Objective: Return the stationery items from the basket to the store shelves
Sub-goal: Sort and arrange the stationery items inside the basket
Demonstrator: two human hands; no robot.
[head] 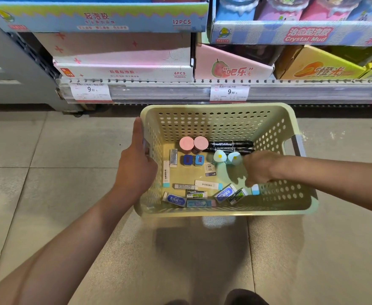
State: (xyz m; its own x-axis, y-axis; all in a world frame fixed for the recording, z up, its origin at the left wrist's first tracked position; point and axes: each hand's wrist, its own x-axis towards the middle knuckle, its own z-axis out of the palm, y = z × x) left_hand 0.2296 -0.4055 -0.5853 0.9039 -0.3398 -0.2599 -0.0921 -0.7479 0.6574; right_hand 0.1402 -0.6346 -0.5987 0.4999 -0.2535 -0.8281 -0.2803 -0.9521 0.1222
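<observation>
A pale green perforated basket (224,213) hangs over the floor in front of the shelf. My left hand (136,166) grips its left rim. My right hand (258,168) reaches inside at the right, fingers curled down around a small white and blue eraser (255,189). On the basket floor lie two pink-lidded tubs (186,143), two black markers (231,144), two light blue egg-shaped items (219,156), two small blue boxes (187,160) and several wrapped erasers (174,199).
The lowest store shelf (180,92) runs across the top, with 9.90 price tags on its rail. It holds pink and white slime display boxes (123,62), a pink guava box (231,67) and a yellow orange box (321,67). Below is a grey tiled floor (48,194).
</observation>
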